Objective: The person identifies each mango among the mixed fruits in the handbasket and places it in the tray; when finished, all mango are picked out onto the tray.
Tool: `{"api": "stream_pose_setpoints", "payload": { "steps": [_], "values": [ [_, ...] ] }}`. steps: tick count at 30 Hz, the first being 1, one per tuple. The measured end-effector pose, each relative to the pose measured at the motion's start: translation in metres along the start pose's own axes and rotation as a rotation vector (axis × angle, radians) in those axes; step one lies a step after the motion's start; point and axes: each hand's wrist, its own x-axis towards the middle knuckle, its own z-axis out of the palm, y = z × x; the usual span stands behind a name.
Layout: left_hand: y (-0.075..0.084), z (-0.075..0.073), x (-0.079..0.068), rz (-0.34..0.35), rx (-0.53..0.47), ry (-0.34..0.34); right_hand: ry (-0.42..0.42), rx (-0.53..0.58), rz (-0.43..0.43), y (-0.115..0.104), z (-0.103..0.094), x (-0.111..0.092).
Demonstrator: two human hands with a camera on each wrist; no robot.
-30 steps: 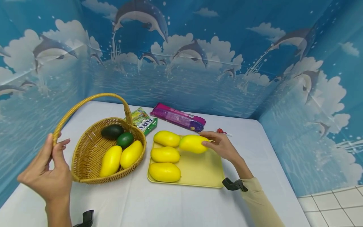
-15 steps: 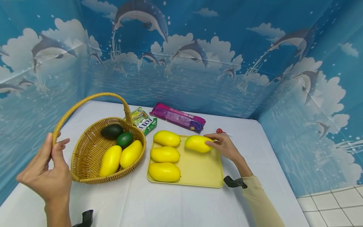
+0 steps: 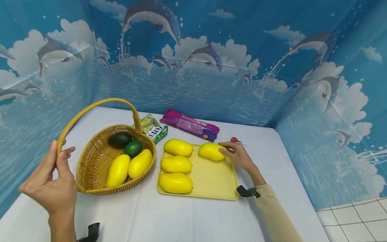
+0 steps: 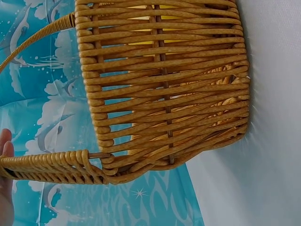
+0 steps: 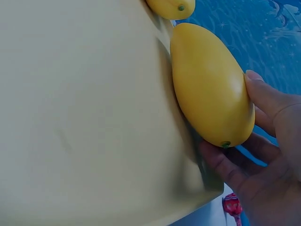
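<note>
My left hand pinches the handle of a wicker basket between thumb and fingers. Inside lie two yellow mangoes and two dark green avocados. At the back right of a pale yellow tray, my right hand holds another mango by its stem end. The right wrist view has the thumb on one side of this mango and fingers at the other, close over the tray. Three mangoes form a column on the tray's left side.
Behind the tray lie a purple packet and a green FOX'S bag, the bag partly behind the basket. A red lollipop sits just beyond my right hand. A dolphin-print curtain surrounds the white-covered table.
The mango in my right hand has moved right, away from the column of three, to the tray's back right. My left hand stays on the basket handle.
</note>
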Motion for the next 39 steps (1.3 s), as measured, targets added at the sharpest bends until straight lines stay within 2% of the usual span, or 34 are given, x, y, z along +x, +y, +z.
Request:
{"api": "stream_pose_setpoints", "payload": {
  "steps": [8, 18, 39],
  "values": [
    [0.0014, 0.0002, 0.0009, -0.003, 0.018, -0.010, 0.014, 0.005, 0.013, -0.0002, 0.0005, 0.0051],
    [0.0014, 0.0006, 0.0018, -0.004, 0.015, -0.019, 0.111, 0.007, 0.016, -0.0016, 0.0044, 0.0066],
    [0.0003, -0.0011, 0.0016, 0.000, 0.037, -0.025, 0.074, -0.012, 0.029, -0.0035, 0.0010, 0.0030]
  ]
}}
